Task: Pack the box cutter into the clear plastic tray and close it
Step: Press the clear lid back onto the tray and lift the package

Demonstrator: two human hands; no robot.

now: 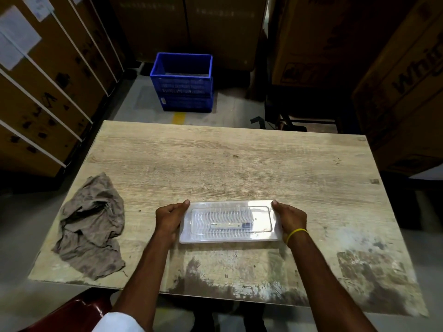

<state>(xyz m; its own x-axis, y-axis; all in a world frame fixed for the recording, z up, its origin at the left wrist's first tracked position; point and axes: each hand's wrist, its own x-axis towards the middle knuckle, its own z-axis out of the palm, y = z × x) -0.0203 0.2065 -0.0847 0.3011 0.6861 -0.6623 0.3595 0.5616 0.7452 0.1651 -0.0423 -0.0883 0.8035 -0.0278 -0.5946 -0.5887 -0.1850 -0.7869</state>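
A clear plastic tray point(261, 237) lies flat on the wooden table point(239, 164), near the front middle, with its lid down over it. Through the ribbed lid I see the box cutter point(231, 226), a slim pale bar with a dark right end, lying lengthwise inside. My left hand point(167, 218) grips the tray's left end, thumb on its top corner. My right hand point(291, 218), with a yellow band at the wrist, grips the tray's right end the same way.
A crumpled grey-brown cloth point(92, 226) lies at the table's left. A blue plastic crate point(183, 81) stands on the floor beyond the far edge. Tall cardboard boxes point(48, 92) wall in both sides. A dark red chair edge point(79, 312) shows at bottom left.
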